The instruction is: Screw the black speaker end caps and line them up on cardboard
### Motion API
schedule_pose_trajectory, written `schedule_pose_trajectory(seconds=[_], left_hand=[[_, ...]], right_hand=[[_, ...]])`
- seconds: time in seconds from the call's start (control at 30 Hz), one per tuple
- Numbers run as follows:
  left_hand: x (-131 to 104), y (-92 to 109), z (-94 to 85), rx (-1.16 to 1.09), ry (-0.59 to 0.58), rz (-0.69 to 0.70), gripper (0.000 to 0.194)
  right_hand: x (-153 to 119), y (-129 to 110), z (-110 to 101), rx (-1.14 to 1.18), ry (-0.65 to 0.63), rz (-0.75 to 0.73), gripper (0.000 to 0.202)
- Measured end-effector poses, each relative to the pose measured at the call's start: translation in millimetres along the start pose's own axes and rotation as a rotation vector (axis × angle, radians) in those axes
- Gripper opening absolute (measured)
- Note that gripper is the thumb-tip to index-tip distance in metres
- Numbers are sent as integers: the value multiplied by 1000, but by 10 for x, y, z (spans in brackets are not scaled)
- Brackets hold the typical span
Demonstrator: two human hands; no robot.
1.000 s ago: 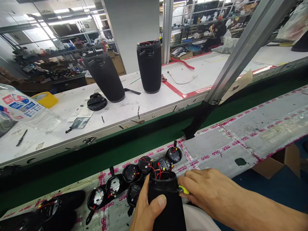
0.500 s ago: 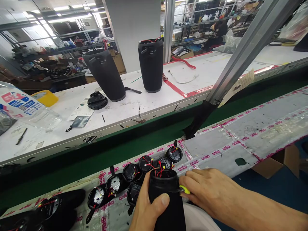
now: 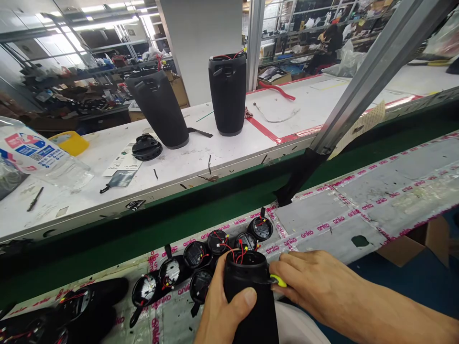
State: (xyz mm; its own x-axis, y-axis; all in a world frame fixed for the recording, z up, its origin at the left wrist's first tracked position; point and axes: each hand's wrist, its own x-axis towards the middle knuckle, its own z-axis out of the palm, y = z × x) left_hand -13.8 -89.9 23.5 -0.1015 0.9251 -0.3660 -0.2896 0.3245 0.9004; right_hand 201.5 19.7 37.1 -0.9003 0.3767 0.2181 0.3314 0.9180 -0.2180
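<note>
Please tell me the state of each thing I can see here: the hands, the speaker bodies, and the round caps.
Left hand: wrapped around the near speaker body.
Right hand: pinching a yellow-green tool at the body's rim.
Near speaker body: upright, top open, red wires showing.
Two speaker bodies on the white bench: upright, untouched.
Round caps: lying loose, wires attached.

My left hand [image 3: 222, 310]: wrapped around the black speaker shell [image 3: 251, 306].
My right hand [image 3: 315, 286]: pinching a yellow-green tool [image 3: 278, 281] against the shell's rim.
Round end caps [image 3: 201, 258]: just beyond the shell.
</note>
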Motion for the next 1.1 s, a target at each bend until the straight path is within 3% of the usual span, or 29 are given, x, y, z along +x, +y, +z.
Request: schedule_pose_trajectory(seconds=[0.47, 0.63, 0.8, 0.93, 1.1], left_hand=[[10, -35, 14, 15, 26, 12, 85], [-5, -51, 16, 75, 75, -6, 91], [-53, 25, 81, 177, 201, -56, 94], [-85, 127, 151, 248, 213, -87, 90], [-116, 118, 174, 342, 312, -107, 93]], right_hand=[[-1, -3, 2, 1, 38, -1, 14], [-9, -5, 11, 1, 14, 12, 14], [-36, -42, 16, -55, -38, 15, 10], [-51, -61, 6, -116, -91, 8, 21], [-18, -48, -78, -147, -133, -77, 39]])
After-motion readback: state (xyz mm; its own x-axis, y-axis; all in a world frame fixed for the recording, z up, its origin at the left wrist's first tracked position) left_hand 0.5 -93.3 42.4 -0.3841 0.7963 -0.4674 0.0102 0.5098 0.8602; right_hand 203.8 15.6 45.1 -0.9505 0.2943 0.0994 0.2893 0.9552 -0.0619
